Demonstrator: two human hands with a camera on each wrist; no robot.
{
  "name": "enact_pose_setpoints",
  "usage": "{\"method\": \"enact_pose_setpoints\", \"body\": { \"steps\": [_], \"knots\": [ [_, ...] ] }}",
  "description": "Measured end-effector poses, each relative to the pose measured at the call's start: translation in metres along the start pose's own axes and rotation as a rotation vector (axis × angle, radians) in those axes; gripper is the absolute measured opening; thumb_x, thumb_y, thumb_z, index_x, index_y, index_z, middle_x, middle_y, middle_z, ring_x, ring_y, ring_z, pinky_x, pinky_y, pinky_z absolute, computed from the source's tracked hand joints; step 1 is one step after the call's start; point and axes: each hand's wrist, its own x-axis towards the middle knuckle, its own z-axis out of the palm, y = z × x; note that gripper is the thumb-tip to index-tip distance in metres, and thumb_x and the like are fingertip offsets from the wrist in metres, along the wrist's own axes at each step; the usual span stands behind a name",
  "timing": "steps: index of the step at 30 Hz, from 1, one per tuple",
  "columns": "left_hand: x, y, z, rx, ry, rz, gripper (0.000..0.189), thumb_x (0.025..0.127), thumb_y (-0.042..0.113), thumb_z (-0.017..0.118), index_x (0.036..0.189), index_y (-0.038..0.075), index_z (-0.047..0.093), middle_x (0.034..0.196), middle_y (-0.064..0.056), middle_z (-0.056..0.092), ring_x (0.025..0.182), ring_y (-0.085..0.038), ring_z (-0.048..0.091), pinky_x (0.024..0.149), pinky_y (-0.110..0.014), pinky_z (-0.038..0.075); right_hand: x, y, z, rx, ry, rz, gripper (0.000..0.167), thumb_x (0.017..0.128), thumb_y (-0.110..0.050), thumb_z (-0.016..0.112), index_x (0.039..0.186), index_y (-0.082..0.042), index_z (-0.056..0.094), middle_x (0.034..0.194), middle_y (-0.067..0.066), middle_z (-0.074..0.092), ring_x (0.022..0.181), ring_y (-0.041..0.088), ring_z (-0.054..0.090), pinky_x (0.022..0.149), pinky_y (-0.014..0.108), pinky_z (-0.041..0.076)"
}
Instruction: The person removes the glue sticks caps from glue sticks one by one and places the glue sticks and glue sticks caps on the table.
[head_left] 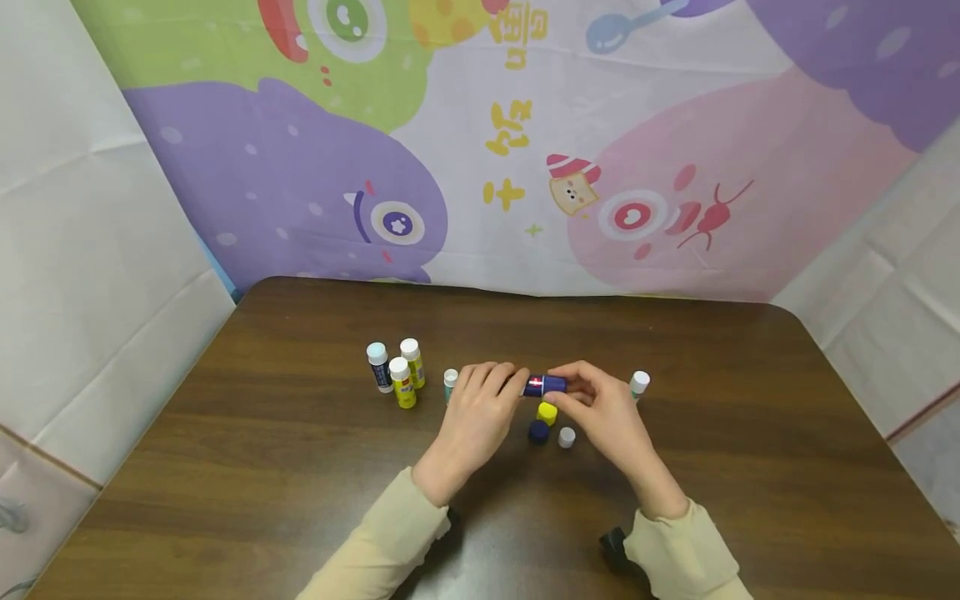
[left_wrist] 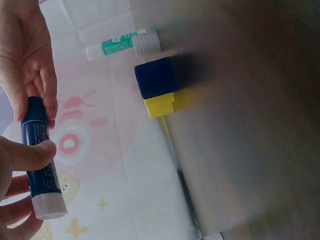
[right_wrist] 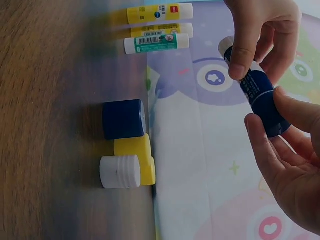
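Both hands hold a dark blue glue stick [head_left: 534,385] lengthwise above the table. My left hand [head_left: 480,408] grips its body, with the thumb laid along it in the left wrist view. At the other end, my right hand [head_left: 603,408] pinches the dark blue cap [left_wrist: 35,107] between thumb and fingers. The cap sits on the stick. Below the hands, a yellow cap [head_left: 547,413], another dark blue cap [head_left: 538,432] and a white cap [head_left: 567,437] stand close together on the table.
Left of the hands stand a navy glue stick [head_left: 379,368] and two yellow glue sticks [head_left: 402,385]. A green-and-white glue stick [head_left: 451,382] is partly behind my left hand; another [head_left: 639,383] stands behind my right. A patterned cloth [head_left: 480,233] hangs behind the wooden table [head_left: 262,467].
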Motion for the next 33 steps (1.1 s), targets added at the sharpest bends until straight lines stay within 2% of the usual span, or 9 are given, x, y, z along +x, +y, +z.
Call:
{"method": "enact_pose_setpoints", "body": {
  "steps": [4,8,13,19,25,33],
  "knots": [
    [-0.0017,0.0007,0.0003,-0.012,0.002,-0.017,0.026,0.074,0.015,0.075,0.098,0.009,0.068,0.092,-0.005,0.065,0.084,-0.02,0.059,0.076,-0.032,0.046,-0.001,-0.0004,0.0004,-0.036,0.0,-0.025,0.025,0.078,-0.017,0.069,0.102,-0.011,0.063,0.09,0.006,0.067,0.075,0.012,0.065,0.068,0.023,0.052],
    [-0.0035,0.001,0.001,-0.032,-0.006,-0.031,0.03,0.072,0.016,0.076,0.1,0.008,0.067,0.093,-0.005,0.065,0.083,-0.02,0.061,0.076,-0.032,0.047,-0.0015,-0.0008,0.0002,-0.086,0.023,-0.083,0.026,0.076,-0.013,0.071,0.101,-0.01,0.064,0.095,0.005,0.066,0.081,0.014,0.065,0.072,0.026,0.053],
    [-0.006,0.0004,0.0027,-0.113,-0.054,-0.066,0.032,0.073,0.018,0.075,0.102,0.006,0.066,0.093,-0.005,0.066,0.083,-0.018,0.062,0.075,-0.032,0.048,-0.0015,-0.0017,0.0001,-0.104,0.045,-0.15,0.026,0.074,-0.005,0.072,0.099,-0.007,0.064,0.098,0.005,0.063,0.087,0.017,0.065,0.076,0.03,0.052],
    [-0.006,0.0021,0.003,-0.22,-0.135,-0.156,0.03,0.075,0.018,0.074,0.101,0.006,0.066,0.091,-0.004,0.065,0.079,-0.017,0.062,0.07,-0.032,0.049,-0.0025,-0.0052,-0.0006,-0.169,0.048,-0.215,0.027,0.073,-0.003,0.072,0.099,-0.008,0.064,0.098,0.003,0.063,0.087,0.014,0.063,0.076,0.034,0.052],
    [-0.0057,0.0029,0.0014,-0.304,-0.208,-0.234,0.027,0.077,0.019,0.073,0.099,0.007,0.065,0.088,-0.002,0.063,0.078,-0.015,0.061,0.07,-0.031,0.05,-0.0025,-0.0054,-0.0009,-0.243,0.063,-0.265,0.026,0.073,-0.002,0.073,0.096,-0.01,0.064,0.098,-0.001,0.062,0.086,0.011,0.059,0.074,0.033,0.051],
    [-0.0086,0.0004,0.0031,-0.391,-0.283,-0.365,0.025,0.073,0.013,0.074,0.095,0.007,0.063,0.087,-0.003,0.06,0.075,-0.015,0.059,0.067,-0.03,0.05,-0.0012,-0.0027,-0.0045,-0.222,0.094,-0.267,0.027,0.072,0.0,0.073,0.095,-0.008,0.064,0.097,0.002,0.062,0.086,0.012,0.06,0.074,0.032,0.052]
  ]
}}
